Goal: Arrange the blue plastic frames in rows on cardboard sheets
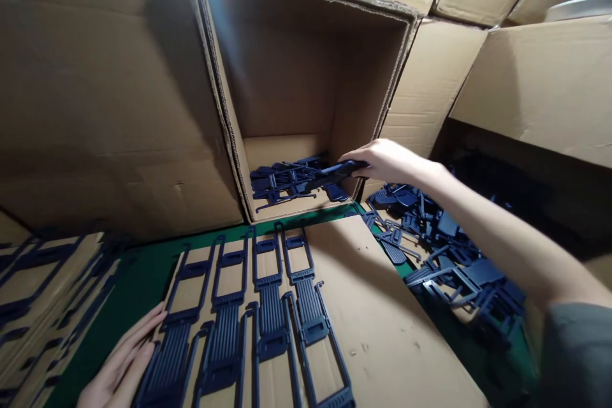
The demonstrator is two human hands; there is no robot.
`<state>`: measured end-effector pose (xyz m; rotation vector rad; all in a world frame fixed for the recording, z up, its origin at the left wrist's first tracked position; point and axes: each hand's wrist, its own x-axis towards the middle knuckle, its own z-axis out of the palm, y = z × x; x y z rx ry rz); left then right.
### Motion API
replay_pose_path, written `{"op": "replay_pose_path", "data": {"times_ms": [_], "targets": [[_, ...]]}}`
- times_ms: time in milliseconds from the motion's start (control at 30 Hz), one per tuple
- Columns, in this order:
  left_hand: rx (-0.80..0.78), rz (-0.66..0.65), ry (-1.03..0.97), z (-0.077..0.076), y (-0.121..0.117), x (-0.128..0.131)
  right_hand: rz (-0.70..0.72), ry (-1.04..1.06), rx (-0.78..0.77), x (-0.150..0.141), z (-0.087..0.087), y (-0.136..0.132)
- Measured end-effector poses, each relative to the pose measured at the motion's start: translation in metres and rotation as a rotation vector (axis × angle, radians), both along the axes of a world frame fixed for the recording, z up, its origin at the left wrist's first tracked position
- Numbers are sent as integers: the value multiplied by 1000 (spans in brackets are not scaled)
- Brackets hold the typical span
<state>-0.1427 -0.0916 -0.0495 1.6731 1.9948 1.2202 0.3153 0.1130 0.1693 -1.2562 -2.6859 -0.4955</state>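
My right hand [389, 162] reaches to the mouth of an open cardboard box [287, 57], its fingers closed on a dark blue plastic part [342, 170]. Beneath and left of that part, a loose pile of similar plastic parts [282, 180] lies on the box floor. Several dark blue plastic frames with ribbed middles [271, 306] are laid side by side on a flat cardboard sheet [382, 325]. At the sheet's left edge rests my left hand [124, 357], fingers stretched out and touching the leftmost frame [167, 347]. Its lower part is cut off by the picture edge.
More tangled plastic parts [444, 236] spill from a box at the right, below my forearm. On the left stands a stack of cardboard sheets [52, 312] with frames between them. Large cartons [105, 89] wall in the green work surface [138, 268].
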Motion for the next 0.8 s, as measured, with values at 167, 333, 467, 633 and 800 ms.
{"op": "replay_pose_path", "data": {"times_ms": [167,333,467,633,800], "targets": [[-72,-35,-182,9,-4,6,-60,-8,-68,-68,-63,46],[-109,-50,-148,18,-5,8,26,0,-81,-112,-117,75],[-59,-91,-23,34,-3,12,50,53,-82,-124,-139,84],[0,-314,282,70,14,37,59,121,-117,-121,-152,84],[-87,-686,568,100,40,80,46,214,-139,-105,-145,62]]}}
